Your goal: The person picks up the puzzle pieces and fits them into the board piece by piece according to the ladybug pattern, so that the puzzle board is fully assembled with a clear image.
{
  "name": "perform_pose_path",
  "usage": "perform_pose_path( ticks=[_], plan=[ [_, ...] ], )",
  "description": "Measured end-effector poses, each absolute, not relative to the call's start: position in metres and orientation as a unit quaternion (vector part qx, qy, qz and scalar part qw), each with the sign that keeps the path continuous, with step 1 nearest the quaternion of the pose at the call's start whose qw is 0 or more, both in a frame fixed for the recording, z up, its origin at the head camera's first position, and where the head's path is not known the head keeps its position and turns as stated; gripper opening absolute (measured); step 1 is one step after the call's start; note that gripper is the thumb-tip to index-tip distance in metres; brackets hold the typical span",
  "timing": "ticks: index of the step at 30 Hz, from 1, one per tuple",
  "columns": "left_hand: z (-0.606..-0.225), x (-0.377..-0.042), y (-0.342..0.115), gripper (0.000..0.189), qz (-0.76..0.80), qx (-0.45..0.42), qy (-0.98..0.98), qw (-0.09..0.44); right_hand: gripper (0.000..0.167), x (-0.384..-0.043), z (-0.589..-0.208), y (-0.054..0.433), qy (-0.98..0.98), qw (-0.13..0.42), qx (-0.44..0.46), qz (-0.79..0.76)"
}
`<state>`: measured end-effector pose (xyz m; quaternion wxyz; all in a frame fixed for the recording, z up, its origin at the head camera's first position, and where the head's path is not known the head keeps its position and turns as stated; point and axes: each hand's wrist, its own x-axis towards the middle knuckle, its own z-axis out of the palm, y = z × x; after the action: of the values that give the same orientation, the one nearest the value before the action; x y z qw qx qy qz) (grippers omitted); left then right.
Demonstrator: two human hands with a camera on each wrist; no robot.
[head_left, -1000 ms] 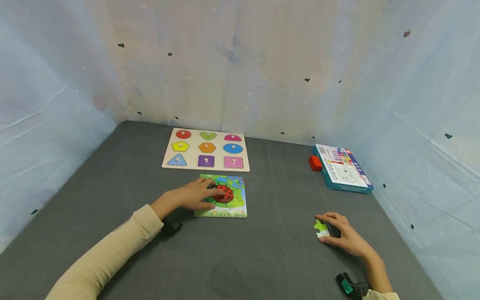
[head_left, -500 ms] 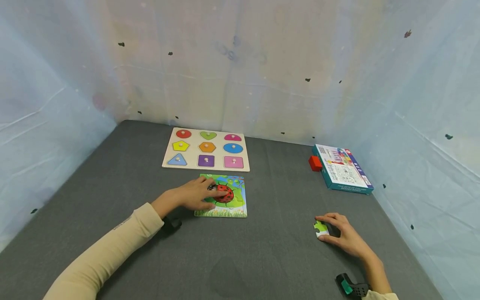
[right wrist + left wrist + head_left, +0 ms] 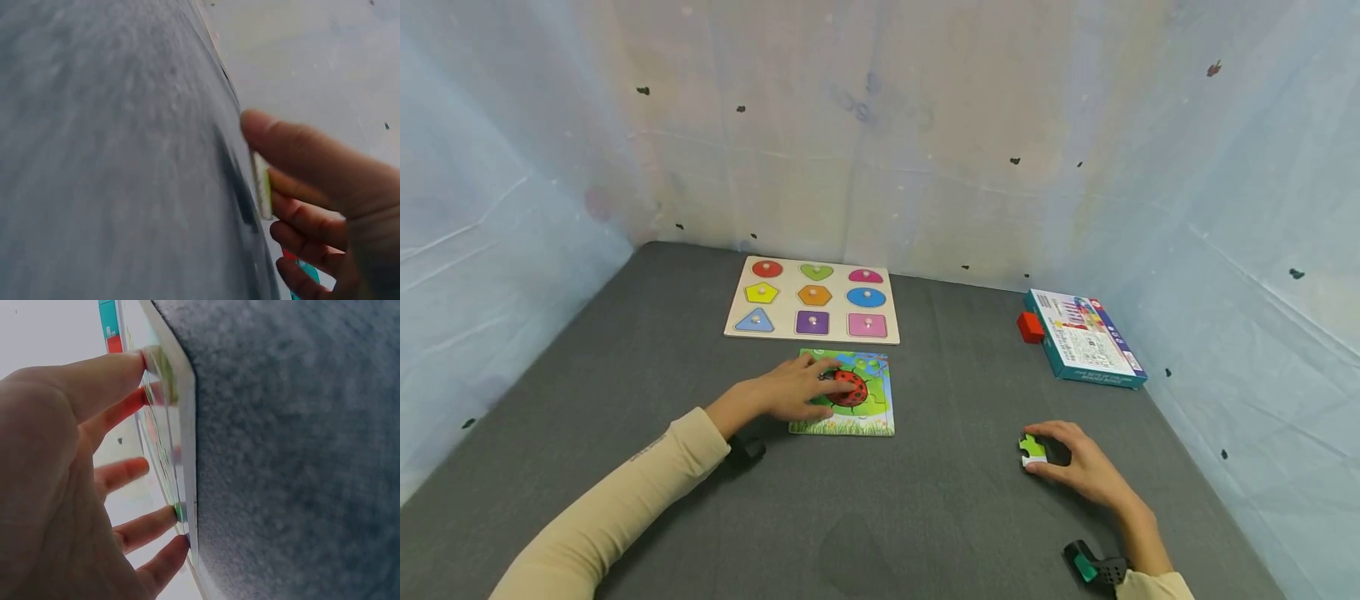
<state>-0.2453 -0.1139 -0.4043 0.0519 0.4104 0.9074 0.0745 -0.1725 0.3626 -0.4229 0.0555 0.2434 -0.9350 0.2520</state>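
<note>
A ladybug jigsaw puzzle (image 3: 872, 427) lies flat on the dark table, left of centre. My left hand (image 3: 790, 390) rests on its left part with fingers spread; in the left wrist view the thumb (image 3: 119, 372) and several fingertips touch the board. Over at the right, my right hand (image 3: 1086, 467) pinches a green and white jigsaw piece (image 3: 1033, 450) between thumb and fingers. The right wrist view shows that piece (image 3: 262, 187) edge-on, with a dark shadow on the cloth beside it, so it seems raised off the table.
Behind the puzzle lies a wooden peg board (image 3: 782, 327) with coloured shapes. A teal and white box (image 3: 1086, 333) sits at the back right, with a red block (image 3: 1030, 327) against its left side. Pale sheeting (image 3: 880, 150) hangs around the table's back and sides.
My right hand has moved slightly left with the jigsaw piece, which now appears tilted and lifted. My left hand has stayed nearly in place on the puzzle.
</note>
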Motion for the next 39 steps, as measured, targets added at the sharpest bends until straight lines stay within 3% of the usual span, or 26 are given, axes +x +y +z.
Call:
perform_pose_path(
  ticks=[11, 28, 39],
  plan=[
    [-0.402, -0.242, -0.112, 0.053, 0.068, 0.400, 0.912, 0.065, 0.050, -0.207, -0.413, 0.312, -0.892, 0.082, 0.349, 0.275],
    [-0.400, -0.242, -0.110, 0.052, 0.067, 0.400, 0.912, 0.061, 0.051, -0.241, -0.408, 0.208, -0.863, 0.036, 0.427, 0.269],
    [-0.402, -0.244, -0.110, 0.054, 0.064, 0.398, 0.913, 0.062, 0.049, -0.247, -0.414, 0.163, -0.861, 0.075, 0.451, 0.222]
  ],
)
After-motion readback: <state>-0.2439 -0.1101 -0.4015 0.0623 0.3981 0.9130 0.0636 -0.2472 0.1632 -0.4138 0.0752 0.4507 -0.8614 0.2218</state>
